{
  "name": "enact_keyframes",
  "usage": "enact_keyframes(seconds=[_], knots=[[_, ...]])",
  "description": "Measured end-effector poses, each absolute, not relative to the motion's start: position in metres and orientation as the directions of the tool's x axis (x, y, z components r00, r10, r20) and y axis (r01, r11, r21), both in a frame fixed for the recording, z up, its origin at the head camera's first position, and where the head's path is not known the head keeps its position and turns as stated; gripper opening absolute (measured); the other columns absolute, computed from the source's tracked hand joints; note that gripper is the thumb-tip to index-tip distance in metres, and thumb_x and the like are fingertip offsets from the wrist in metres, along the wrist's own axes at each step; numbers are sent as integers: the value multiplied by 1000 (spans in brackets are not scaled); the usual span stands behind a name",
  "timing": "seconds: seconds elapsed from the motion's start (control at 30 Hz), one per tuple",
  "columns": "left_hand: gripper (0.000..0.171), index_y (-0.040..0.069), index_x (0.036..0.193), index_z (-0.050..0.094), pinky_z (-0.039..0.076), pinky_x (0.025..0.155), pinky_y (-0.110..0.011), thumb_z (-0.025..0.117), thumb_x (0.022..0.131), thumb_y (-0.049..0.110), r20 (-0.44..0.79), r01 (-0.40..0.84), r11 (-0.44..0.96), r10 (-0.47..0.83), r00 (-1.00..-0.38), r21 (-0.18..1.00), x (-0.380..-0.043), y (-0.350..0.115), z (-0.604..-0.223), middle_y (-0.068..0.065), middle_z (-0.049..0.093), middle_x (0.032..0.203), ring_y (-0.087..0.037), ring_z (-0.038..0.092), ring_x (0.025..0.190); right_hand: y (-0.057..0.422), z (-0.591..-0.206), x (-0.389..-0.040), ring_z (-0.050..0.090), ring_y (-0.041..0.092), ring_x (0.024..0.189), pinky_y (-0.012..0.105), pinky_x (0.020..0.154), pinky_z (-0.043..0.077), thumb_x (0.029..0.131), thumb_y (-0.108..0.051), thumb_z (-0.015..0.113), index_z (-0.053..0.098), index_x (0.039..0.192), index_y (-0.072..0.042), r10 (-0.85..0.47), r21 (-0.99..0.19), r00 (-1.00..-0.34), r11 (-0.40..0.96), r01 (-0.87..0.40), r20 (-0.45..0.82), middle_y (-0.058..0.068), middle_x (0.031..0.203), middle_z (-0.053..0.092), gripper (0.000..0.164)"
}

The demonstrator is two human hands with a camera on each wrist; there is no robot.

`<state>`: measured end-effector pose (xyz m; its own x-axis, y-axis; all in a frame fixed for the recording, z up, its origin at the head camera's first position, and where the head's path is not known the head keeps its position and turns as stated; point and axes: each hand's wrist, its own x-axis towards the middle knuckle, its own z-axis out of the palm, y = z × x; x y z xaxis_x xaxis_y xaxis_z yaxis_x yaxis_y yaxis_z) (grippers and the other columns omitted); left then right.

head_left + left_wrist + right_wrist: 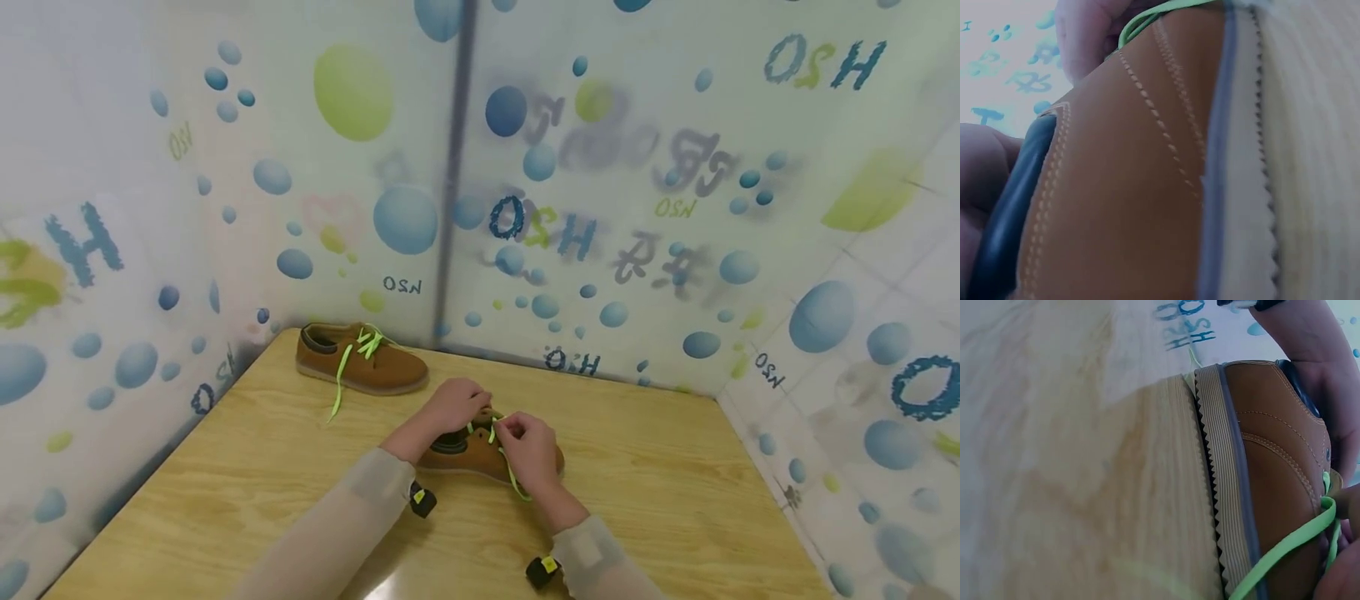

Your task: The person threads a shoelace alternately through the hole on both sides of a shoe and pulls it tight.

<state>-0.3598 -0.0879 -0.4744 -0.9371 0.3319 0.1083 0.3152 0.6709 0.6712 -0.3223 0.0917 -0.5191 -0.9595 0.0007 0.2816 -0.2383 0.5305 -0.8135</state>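
A brown low shoe [468, 465] with a dark collar lies on the table, toe pointing right. My left hand [452, 410] reaches over its opening, with curled fingers at the tongue [487, 414]; their exact hold is partly hidden. Beside the eyelets, my right hand [528, 450] pinches a bright green shoelace [516, 482]. One length of that lace hangs down the near side of the shoe. In the left wrist view the shoe's stitched side [1116, 175] fills the middle. The right wrist view shows the lace [1291, 540] running from the eyelets across the upper.
A matching brown shoe [386, 371] with green laces stands at the table's back left, one lace end trailing onto the wood. The wooden table [652, 492] meets walls [600, 167] covered with a bubble print at its back and sides.
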Motion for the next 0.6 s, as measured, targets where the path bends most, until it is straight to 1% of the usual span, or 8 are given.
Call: enact_keyframes(seconds=[0.03,0.1,0.17,0.2,0.27,0.37,0.47,0.6], knots=[[47,12,68,62,36,60,-27,51,111,25,96,309,674,334,-938,670,-362,-88,-475,6,39,56,-12,36,52,92,-519,-322,60,7,62,24,58,50,97,-19,78,79,80,-16,-2,-814,-958,527,-243,285,-2,71,72,17],[41,12,72,72,36,59,-26,57,108,23,66,289,674,337,-939,680,-364,-89,-475,8,40,55,-10,36,52,91,-522,-322,61,6,63,23,58,50,97,-20,79,80,81,-16,-12,-814,-956,521,-257,294,-3,72,73,17],[35,13,75,78,35,57,-25,63,105,23,25,270,673,350,-936,688,-365,-89,-475,9,41,54,-9,36,51,92,-523,-321,62,5,64,23,59,51,97,-20,79,80,80,-16,-22,-814,-955,518,-264,296,-4,73,74,17],[35,12,74,78,34,56,-26,65,104,23,4,262,670,361,-933,695,-366,-90,-475,9,41,54,-9,35,50,92,-523,-321,62,5,64,22,59,51,97,-20,80,80,81,-16,-28,-816,-956,514,-266,294,-4,73,74,17],[34,13,73,78,34,54,-25,67,103,23,-22,251,661,376,-926,707,-366,-91,-475,10,43,54,-9,35,49,92,-524,-321,62,5,64,22,59,51,96,-19,80,81,80,-16,-34,-815,-955,514,-268,293,-3,73,75,17],[36,12,70,75,33,54,-26,67,103,23,-29,257,638,402,-915,726,-365,-91,-474,9,41,54,-9,33,49,92,-524,-321,63,5,64,22,60,51,96,-19,80,81,80,-16,-24,-811,-955,521,-264,295,-3,73,75,17],[32,12,75,78,34,57,-25,66,104,22,-12,265,620,405,-914,739,-365,-90,-474,9,46,58,-9,37,52,92,-523,-322,62,5,65,22,61,51,96,-18,80,80,78,-15,-17,-804,-950,528,-273,312,-2,73,75,18],[23,14,85,84,41,62,-26,69,102,20,10,266,622,382,-924,736,-365,-88,-477,9,59,66,-10,48,60,93,-522,-322,62,5,65,22,61,52,95,-17,81,79,78,-14,-26,-803,-949,525,-281,315,-1,74,75,18]])
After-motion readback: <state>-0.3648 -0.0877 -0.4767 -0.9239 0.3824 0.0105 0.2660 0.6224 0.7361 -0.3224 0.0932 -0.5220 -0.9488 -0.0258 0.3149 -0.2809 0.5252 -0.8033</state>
